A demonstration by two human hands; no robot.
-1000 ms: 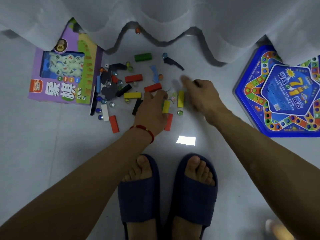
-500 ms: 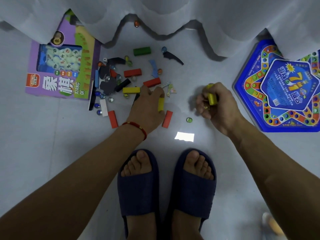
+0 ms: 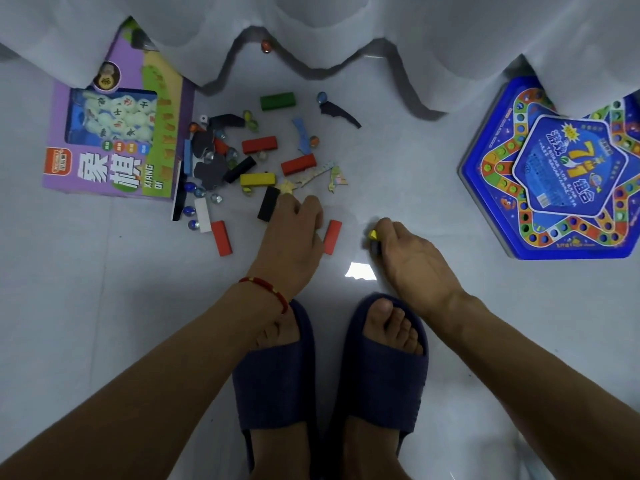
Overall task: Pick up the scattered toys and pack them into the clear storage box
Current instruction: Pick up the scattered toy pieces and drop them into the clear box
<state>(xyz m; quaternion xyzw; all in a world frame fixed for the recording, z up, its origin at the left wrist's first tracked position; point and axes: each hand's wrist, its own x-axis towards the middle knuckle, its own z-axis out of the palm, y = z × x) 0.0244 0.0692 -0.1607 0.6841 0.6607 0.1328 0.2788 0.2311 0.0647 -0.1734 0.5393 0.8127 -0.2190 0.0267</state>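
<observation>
Scattered toys lie on the pale floor: red blocks (image 3: 259,144), a green block (image 3: 277,101), a yellow block (image 3: 258,179), a black block (image 3: 268,203), glass marbles (image 3: 188,211) and flat puzzle pieces (image 3: 337,113). My left hand (image 3: 294,237) reaches down beside a red block (image 3: 332,237) with its fingers curled. The yellow block seen by it earlier is hidden under them. My right hand (image 3: 412,258) holds a small yellow block (image 3: 373,234) while its fingertips touch the floor over a dark marble (image 3: 374,247). The clear storage box is not in view.
A purple chess-set box (image 3: 114,161) lies at the left and a blue star-shaped game tin (image 3: 554,174) at the right. A white curtain (image 3: 311,26) hangs along the top, with one marble (image 3: 266,46) at its hem. My feet in dark slippers (image 3: 277,382) stand below the hands.
My right hand picked up a yellow block, swung right, then came down onto the green marble. My left hand closed over the other yellow block. The view shifted slightly.
</observation>
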